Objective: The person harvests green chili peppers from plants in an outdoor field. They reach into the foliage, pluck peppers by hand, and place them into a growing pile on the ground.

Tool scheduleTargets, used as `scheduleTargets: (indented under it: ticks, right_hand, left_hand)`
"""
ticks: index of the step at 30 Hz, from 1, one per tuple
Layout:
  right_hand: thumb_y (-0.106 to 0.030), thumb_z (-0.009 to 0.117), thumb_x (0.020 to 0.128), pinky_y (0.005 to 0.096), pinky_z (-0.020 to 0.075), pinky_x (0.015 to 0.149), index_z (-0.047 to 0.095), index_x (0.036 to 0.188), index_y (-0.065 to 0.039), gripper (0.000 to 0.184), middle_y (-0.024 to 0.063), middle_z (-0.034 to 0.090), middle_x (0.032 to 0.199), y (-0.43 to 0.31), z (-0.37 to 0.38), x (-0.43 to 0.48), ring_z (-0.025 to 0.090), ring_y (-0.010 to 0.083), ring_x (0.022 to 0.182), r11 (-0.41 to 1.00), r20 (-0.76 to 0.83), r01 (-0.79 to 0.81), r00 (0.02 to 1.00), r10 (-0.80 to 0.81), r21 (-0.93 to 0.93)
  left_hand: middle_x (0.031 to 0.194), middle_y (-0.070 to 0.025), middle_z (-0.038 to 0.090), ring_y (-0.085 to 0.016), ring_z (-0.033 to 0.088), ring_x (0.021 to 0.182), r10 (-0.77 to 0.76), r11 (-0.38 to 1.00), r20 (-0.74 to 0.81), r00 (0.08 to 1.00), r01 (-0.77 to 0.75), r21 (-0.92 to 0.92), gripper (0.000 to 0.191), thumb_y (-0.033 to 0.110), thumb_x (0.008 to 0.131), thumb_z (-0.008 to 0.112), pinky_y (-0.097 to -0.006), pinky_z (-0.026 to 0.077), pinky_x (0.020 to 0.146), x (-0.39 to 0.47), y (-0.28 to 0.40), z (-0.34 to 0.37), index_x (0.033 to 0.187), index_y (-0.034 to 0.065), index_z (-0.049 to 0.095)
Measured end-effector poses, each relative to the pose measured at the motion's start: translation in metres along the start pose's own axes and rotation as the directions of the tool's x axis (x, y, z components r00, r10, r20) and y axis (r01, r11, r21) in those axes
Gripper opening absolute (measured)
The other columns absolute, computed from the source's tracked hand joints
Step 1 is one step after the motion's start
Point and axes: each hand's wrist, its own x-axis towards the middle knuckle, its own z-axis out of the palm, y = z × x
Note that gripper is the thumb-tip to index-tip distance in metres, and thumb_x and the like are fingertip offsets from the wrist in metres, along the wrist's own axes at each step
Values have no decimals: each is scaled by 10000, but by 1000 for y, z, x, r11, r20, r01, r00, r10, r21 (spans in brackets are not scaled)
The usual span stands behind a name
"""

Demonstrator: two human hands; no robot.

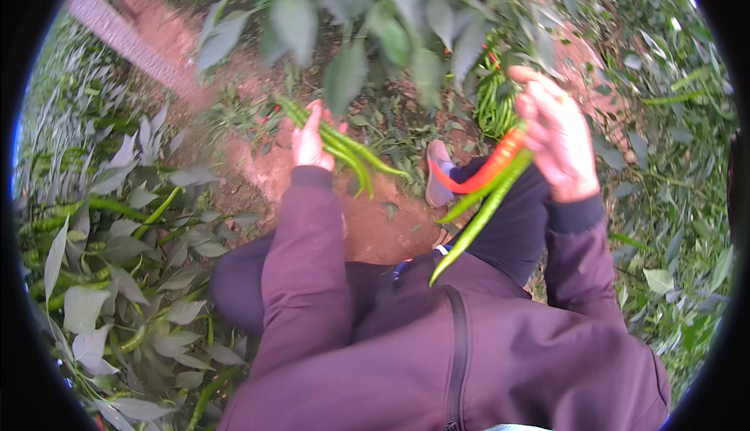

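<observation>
My left hand (314, 138) holds several long green chili peppers (351, 153), their thin curved tips pointing to the lower right. In my right hand (554, 129) are one red chili pepper (483, 176) and two long green chili peppers (486, 211), hanging down and to the left over my thigh. A pile of green chili peppers (495, 103) lies on the ground just left of my right hand, partly hidden by leaves. Small red peppers (491, 56) show at the pile's far end.
Leafy pepper plants (345, 33) overhang the top and crowd both sides, with green peppers (155, 214) among the left leaves. Reddish soil (381, 229) lies between my legs, near my shoe (438, 173). A pale strip (135, 44) runs diagonally at the upper left.
</observation>
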Motion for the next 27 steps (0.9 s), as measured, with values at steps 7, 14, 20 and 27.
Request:
scheduleTargets:
  ticks: [7,14,20,27]
  right_hand:
    - [-84,492,1074,242,416,502,623,1224,29,229,91,730,901,178,-94,25,499,88,574,965,-449,-260,865,223,-22]
    - [-82,469,1081,306,447,444,641,1166,10,212,110,743,827,281,-184,69,610,162,526,942,-748,-277,662,44,-190]
    - [-143,659,957,355,562,636,722,1018,-34,140,104,743,816,222,-253,202,704,182,706,973,-700,222,684,-203,-65]
    - [-273,687,952,397,530,995,600,1399,15,539,261,712,1240,155,-281,255,702,339,1161,662,-630,-186,566,-532,-726]
  left_hand:
    - [830,-20,604,-176,608,735,7,974,-5,1000,-6,225,164,187,1025,683,-358,550,657,-19,-29,-1,1158,96,654]
    - [790,-15,585,-158,587,673,-54,916,-25,998,59,398,110,182,1029,670,-340,512,589,-27,-52,4,1099,104,637]
    - [787,0,589,-141,585,660,-111,861,-76,991,134,491,181,200,1020,692,-319,528,586,-43,-65,7,1154,95,629]
    - [797,-3,587,-151,579,663,-129,870,-53,990,138,474,133,172,1022,676,-328,529,589,-47,-80,11,1125,94,646]
